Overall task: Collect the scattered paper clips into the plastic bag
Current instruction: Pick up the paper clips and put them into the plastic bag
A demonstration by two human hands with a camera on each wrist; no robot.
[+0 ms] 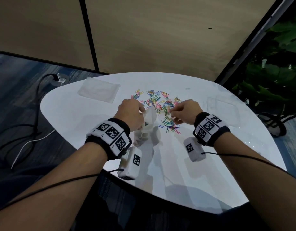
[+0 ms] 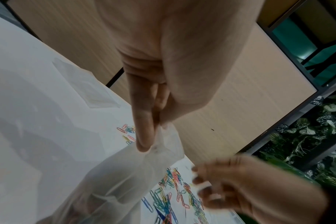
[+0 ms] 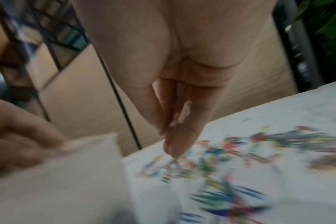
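Note:
My left hand (image 1: 141,113) pinches the top edge of a clear plastic bag (image 1: 149,120) that hangs down to the white table (image 1: 219,134). The left wrist view shows the thumb and fingers (image 2: 144,133) closed on the bag (image 2: 115,181). A few clips show darkly inside the bag. Coloured paper clips (image 1: 160,105) lie scattered just beyond both hands. My right hand (image 1: 173,114) hovers over the right side of the pile, fingertips bunched with the thumb (image 3: 153,115). The right wrist view is blurred, so whether that hand holds clips cannot be told.
A second flat clear bag (image 1: 99,91) lies at the table's far left. One lone clip (image 1: 187,88) sits apart at the far right. Cables (image 1: 27,130) run across the floor on the left and a plant (image 1: 277,72) stands at the right.

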